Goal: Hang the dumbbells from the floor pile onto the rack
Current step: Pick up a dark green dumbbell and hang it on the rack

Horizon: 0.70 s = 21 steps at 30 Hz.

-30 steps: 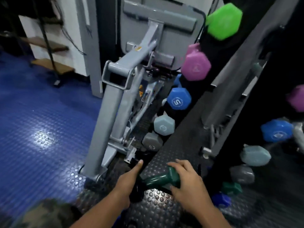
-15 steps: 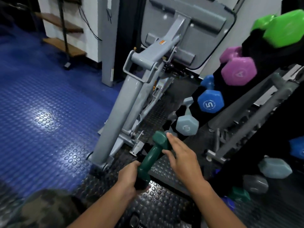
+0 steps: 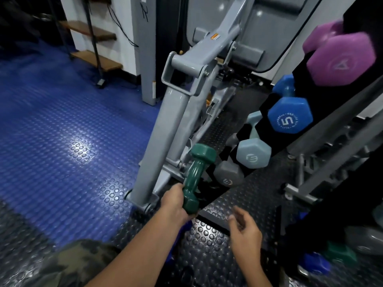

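Observation:
A dark green dumbbell (image 3: 195, 175) stands nearly upright, tilted to the right, above the black studded floor. My left hand (image 3: 176, 204) grips its lower end. My right hand (image 3: 244, 230) hangs free to the right of it, fingers relaxed and holding nothing. Just right of the green dumbbell rises the black rack (image 3: 269, 112), sloping up to the right. On it sit a grey dumbbell (image 3: 228, 176), a pale blue one (image 3: 253, 152), a blue one marked 5 (image 3: 290, 117) and a purple one (image 3: 339, 56).
A grey exercise machine frame (image 3: 165, 129) stands directly behind the green dumbbell. A mirror at the right reflects the rack and dumbbells (image 3: 315, 264). Blue studded flooring (image 3: 62, 131) spreads to the left. Wooden shelves (image 3: 97, 59) stand at the far wall.
My right hand has let go of the green dumbbell's top and dropped back to the right. My left hand has lifted the dumbbell toward the rack's lowest slot.

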Tool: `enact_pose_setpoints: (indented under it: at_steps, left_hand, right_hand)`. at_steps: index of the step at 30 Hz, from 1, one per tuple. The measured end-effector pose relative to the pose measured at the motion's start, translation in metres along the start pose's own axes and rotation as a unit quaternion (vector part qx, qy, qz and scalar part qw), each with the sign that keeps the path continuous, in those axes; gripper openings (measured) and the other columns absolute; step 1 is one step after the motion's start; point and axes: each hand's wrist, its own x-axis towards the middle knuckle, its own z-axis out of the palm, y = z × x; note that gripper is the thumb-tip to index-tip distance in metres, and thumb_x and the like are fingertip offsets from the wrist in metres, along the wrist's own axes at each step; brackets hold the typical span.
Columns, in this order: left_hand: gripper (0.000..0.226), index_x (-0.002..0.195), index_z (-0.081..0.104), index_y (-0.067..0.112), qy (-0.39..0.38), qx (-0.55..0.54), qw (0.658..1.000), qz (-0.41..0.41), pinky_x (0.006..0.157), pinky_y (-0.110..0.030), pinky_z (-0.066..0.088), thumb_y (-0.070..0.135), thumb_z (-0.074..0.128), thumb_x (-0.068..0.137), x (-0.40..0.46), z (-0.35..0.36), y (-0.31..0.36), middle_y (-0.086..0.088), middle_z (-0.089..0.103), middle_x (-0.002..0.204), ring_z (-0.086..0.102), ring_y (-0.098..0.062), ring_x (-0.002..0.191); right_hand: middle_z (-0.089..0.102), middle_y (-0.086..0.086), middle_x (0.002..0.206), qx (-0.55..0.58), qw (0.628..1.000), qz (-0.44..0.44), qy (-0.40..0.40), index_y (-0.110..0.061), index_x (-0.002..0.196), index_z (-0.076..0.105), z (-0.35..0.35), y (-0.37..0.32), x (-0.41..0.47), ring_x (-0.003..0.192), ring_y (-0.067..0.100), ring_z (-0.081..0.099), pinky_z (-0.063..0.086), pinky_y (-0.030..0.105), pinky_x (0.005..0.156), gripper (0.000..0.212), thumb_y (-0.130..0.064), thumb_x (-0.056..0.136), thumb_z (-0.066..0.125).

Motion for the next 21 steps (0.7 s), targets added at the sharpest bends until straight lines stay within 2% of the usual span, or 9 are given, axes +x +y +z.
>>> enact_pose_setpoints:
  at_steps: [2, 6, 11, 15, 17, 19, 20, 21]
  left_hand:
    - [0.033, 0.119, 0.067, 0.01, 0.008, 0.005, 1.0, -0.004, 0.071, -0.054, 0.058, 0.022, 0.057, 0.09, 0.009, 0.017, -0.003, -0.016, 0.07, 0.098, 0.066, -0.032, 0.077]
    - [0.047, 0.118, 0.071, 0.01, 0.019, -0.006, 1.0, -0.007, 0.068, -0.057, 0.057, 0.022, 0.058, 0.075, 0.039, 0.043, -0.006, -0.019, 0.075, 0.113, 0.071, -0.037, 0.087]
    - [0.051, 0.117, 0.071, 0.021, 0.049, -0.008, 0.999, 0.012, 0.07, -0.064, 0.054, 0.035, 0.071, 0.068, 0.091, 0.071, -0.003, -0.015, 0.076, 0.113, 0.073, -0.041, 0.094]
    - [0.052, 0.104, 0.073, 0.023, 0.086, -0.021, 0.994, 0.06, 0.069, -0.068, 0.058, 0.041, 0.076, 0.055, 0.139, 0.082, -0.011, -0.014, 0.077, 0.099, 0.076, -0.043, 0.08]
    - [0.064, 0.102, 0.069, 0.025, 0.122, -0.017, 0.989, 0.088, 0.069, -0.063, 0.061, 0.051, 0.077, 0.045, 0.152, 0.091, -0.015, -0.014, 0.075, 0.103, 0.075, -0.042, 0.08]
    - [0.084, 0.113, 0.056, 0.027, 0.137, -0.002, 0.986, 0.098, 0.076, -0.057, 0.062, 0.06, 0.077, 0.039, 0.129, 0.097, -0.016, -0.015, 0.063, 0.121, 0.071, -0.042, 0.092]
    - [0.087, 0.117, 0.053, 0.03, 0.14, 0.011, 0.985, 0.103, 0.079, -0.055, 0.062, 0.062, 0.077, 0.04, 0.096, 0.1, -0.013, -0.015, 0.055, 0.127, 0.067, -0.042, 0.096]
    - [0.085, 0.121, 0.052, 0.031, 0.141, 0.033, 0.984, 0.106, 0.081, -0.051, 0.061, 0.062, 0.079, 0.046, 0.07, 0.102, -0.012, -0.013, 0.047, 0.13, 0.063, -0.041, 0.095]
  right_hand:
    - [0.071, -0.005, 0.125, -0.019, 1.0, 0.008, -0.004, -0.038, 0.126, 0.067, 0.002, 0.002, 0.019, 0.111, 0.012, 0.066, 0.053, 0.032, 0.094, 0.027, -0.03, 0.1, 0.068]
    - [0.062, -0.003, 0.137, -0.054, 0.998, 0.006, -0.037, -0.021, 0.146, 0.058, 0.007, 0.001, 0.052, 0.124, 0.016, 0.059, 0.049, 0.04, 0.108, 0.047, -0.03, 0.1, 0.069]
    - [0.057, 0.003, 0.149, -0.066, 0.997, 0.005, -0.028, -0.021, 0.158, 0.041, 0.018, 0.015, 0.089, 0.129, 0.022, 0.06, 0.051, 0.048, 0.11, 0.067, -0.024, 0.098, 0.071]
    - [0.058, -0.001, 0.148, -0.049, 0.996, 0.029, -0.062, -0.035, 0.156, 0.038, 0.033, 0.031, 0.114, 0.128, 0.022, 0.062, 0.055, 0.051, 0.105, 0.072, -0.03, 0.094, 0.073]
    - [0.06, -0.001, 0.145, -0.042, 0.996, 0.024, -0.073, -0.03, 0.153, 0.044, 0.035, 0.028, 0.117, 0.128, 0.021, 0.062, 0.056, 0.04, 0.101, 0.068, -0.024, 0.093, 0.075]
    - [0.062, -0.002, 0.138, -0.03, 0.996, 0.009, -0.078, -0.023, 0.147, 0.052, 0.033, 0.018, 0.117, 0.122, 0.017, 0.062, 0.05, 0.016, 0.087, 0.059, -0.013, 0.093, 0.073]
    - [0.063, -0.002, 0.135, -0.025, 0.997, 0.0, -0.078, -0.022, 0.144, 0.055, 0.032, 0.016, 0.118, 0.119, 0.016, 0.062, 0.046, 0.012, 0.081, 0.055, -0.01, 0.093, 0.072]
    - [0.063, -0.002, 0.134, -0.021, 0.997, -0.007, -0.078, -0.022, 0.141, 0.057, 0.031, 0.014, 0.118, 0.117, 0.017, 0.062, 0.045, 0.015, 0.078, 0.052, -0.008, 0.093, 0.07]
